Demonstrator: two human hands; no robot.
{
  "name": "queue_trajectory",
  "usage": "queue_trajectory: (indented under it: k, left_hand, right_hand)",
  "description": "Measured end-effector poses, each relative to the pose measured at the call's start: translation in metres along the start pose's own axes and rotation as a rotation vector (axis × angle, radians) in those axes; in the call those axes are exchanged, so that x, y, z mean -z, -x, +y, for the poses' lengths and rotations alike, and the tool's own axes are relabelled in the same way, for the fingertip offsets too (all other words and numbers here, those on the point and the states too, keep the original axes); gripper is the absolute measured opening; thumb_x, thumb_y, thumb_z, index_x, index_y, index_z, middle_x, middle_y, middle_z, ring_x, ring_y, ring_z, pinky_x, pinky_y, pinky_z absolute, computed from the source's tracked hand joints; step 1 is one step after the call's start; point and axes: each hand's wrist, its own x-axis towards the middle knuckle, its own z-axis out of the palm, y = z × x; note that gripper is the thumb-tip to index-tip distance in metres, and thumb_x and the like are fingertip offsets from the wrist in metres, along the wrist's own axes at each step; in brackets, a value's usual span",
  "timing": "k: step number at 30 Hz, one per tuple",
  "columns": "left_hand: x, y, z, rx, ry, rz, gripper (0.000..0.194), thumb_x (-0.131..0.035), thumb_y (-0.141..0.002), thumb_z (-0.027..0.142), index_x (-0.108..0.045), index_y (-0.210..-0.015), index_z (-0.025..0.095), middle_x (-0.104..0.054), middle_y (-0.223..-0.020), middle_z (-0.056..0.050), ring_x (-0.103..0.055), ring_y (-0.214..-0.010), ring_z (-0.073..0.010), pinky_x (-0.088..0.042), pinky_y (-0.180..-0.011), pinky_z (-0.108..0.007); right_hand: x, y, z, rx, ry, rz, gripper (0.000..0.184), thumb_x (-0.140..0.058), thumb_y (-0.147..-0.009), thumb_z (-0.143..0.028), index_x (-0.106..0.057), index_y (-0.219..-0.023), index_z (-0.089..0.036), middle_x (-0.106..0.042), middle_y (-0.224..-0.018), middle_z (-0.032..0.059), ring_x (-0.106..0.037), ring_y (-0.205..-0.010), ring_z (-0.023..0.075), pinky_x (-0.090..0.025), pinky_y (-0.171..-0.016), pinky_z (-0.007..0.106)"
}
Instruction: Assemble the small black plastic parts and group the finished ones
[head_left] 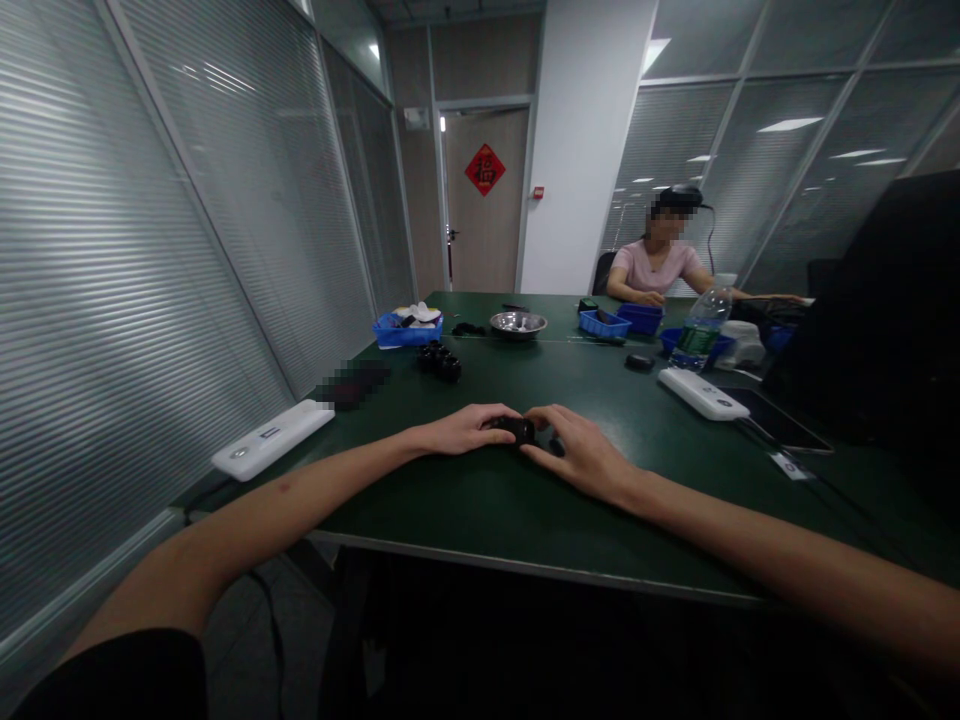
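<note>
Low over the near part of the table, my left hand is closed round a small dark, glossy object. Its thumb lies along the near side, and the fingers curl over the far side. My right hand meets the object's right end, with index finger and thumb bent round it. Beneath the right palm shows a small dark piece, too dim to name. The held object's exact kind cannot be made out, since the fingers cover much of it.
Beyond my hands are several black cylindrical pieces, a metal bowl, a filled blue basket and a round black item. White power banks lie either side. A water bottle stands right; a person sits across.
</note>
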Motion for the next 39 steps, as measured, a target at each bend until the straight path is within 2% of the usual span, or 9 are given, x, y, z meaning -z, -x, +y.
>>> queue_trajectory:
  k: [8,11,15,17,23,29,31,36,39]
  left_hand:
    - [0.0006,0.0001,0.0041,-0.003,-0.012,0.001,0.036,-0.062,-0.099,0.034,-0.061,-0.129,0.016,-0.065,-0.123,-0.009,-0.061,-0.11,-0.0217,-0.046,-0.095,-0.033]
    - [0.0003,0.0001,0.004,0.008,-0.01,0.006,0.037,-0.061,-0.099,0.035,-0.06,-0.131,0.015,-0.065,-0.123,-0.01,-0.061,-0.111,-0.022,-0.046,-0.096,-0.034]
    - [-0.0006,-0.0002,-0.0014,0.012,0.034,-0.002,0.039,-0.062,-0.099,0.037,-0.06,-0.132,0.016,-0.066,-0.121,-0.009,-0.062,-0.108,-0.0213,-0.047,-0.093,-0.032]
    - [-0.0006,-0.0004,-0.0036,0.0,0.028,0.0,0.039,-0.062,-0.099,0.038,-0.061,-0.131,0.016,-0.066,-0.121,-0.009,-0.062,-0.108,-0.0211,-0.047,-0.093,-0.032]
    - [0.0002,-0.0008,-0.002,-0.004,-0.021,0.005,0.037,-0.062,-0.099,0.037,-0.06,-0.131,0.017,-0.065,-0.12,-0.008,-0.061,-0.109,-0.0215,-0.046,-0.095,-0.033]
    - [-0.0012,-0.0016,-0.0028,0.017,0.017,0.006,0.04,-0.062,-0.099,0.039,-0.06,-0.132,0.016,-0.066,-0.117,-0.008,-0.062,-0.101,-0.0198,-0.047,-0.088,-0.031]
    - [-0.0012,-0.0018,-0.0034,0.015,0.025,0.005,0.04,-0.062,-0.099,0.039,-0.061,-0.132,0.016,-0.066,-0.117,-0.009,-0.062,-0.103,-0.0201,-0.047,-0.089,-0.031]
    - [0.0003,-0.0021,-0.0027,0.013,-0.026,-0.009,0.039,-0.061,-0.099,0.039,-0.06,-0.131,0.016,-0.065,-0.121,-0.009,-0.061,-0.11,-0.0214,-0.046,-0.095,-0.032]
    - [0.0004,-0.002,-0.0025,0.015,-0.046,-0.01,0.04,-0.061,-0.1,0.039,-0.059,-0.133,0.016,-0.065,-0.121,-0.009,-0.061,-0.109,-0.0212,-0.046,-0.095,-0.032]
  right_hand:
    - [0.001,-0.0017,-0.0004,0.086,0.005,-0.014,0.039,-0.065,-0.094,-0.017,-0.055,-0.131,-0.024,-0.061,-0.126,0.0099,-0.063,-0.111,0.0251,-0.056,-0.095,0.043]
    - [0.0009,-0.0016,-0.0002,0.046,0.0,0.002,0.04,-0.069,-0.093,-0.024,-0.054,-0.131,-0.024,-0.062,-0.125,0.0103,-0.063,-0.111,0.0261,-0.056,-0.096,0.044]
    - [-0.0019,-0.0005,0.0035,-0.078,-0.034,-0.008,0.035,-0.067,-0.096,-0.04,-0.057,-0.124,-0.021,-0.068,-0.112,0.0097,-0.067,-0.099,0.0259,-0.058,-0.088,0.045]
    - [-0.0023,-0.0005,0.0043,-0.07,-0.058,-0.018,0.033,-0.066,-0.097,-0.038,-0.058,-0.124,-0.021,-0.068,-0.112,0.0096,-0.068,-0.097,0.0249,-0.058,-0.087,0.044]
    - [0.0019,-0.001,-0.0014,0.048,-0.043,-0.007,0.036,-0.066,-0.093,-0.018,-0.056,-0.128,-0.024,-0.062,-0.125,0.0103,-0.063,-0.11,0.0249,-0.056,-0.094,0.044]
    - [-0.001,0.0004,0.0022,-0.082,-0.056,-0.027,0.035,-0.066,-0.097,-0.039,-0.056,-0.126,-0.023,-0.067,-0.112,0.0087,-0.067,-0.098,0.0248,-0.058,-0.086,0.044]
    - [-0.0022,-0.0001,0.004,-0.075,-0.063,-0.029,0.032,-0.065,-0.098,-0.036,-0.057,-0.125,-0.023,-0.067,-0.112,0.0088,-0.067,-0.097,0.0242,-0.058,-0.085,0.043]
    - [-0.0007,-0.0014,0.0016,0.058,-0.047,-0.006,0.036,-0.066,-0.093,-0.018,-0.056,-0.127,-0.024,-0.061,-0.124,0.0097,-0.063,-0.11,0.0245,-0.056,-0.095,0.043]
    - [0.0003,-0.0007,-0.0006,0.024,-0.042,0.003,0.038,-0.069,-0.093,-0.026,-0.054,-0.129,-0.023,-0.062,-0.124,0.01,-0.063,-0.11,0.0251,-0.056,-0.095,0.044]
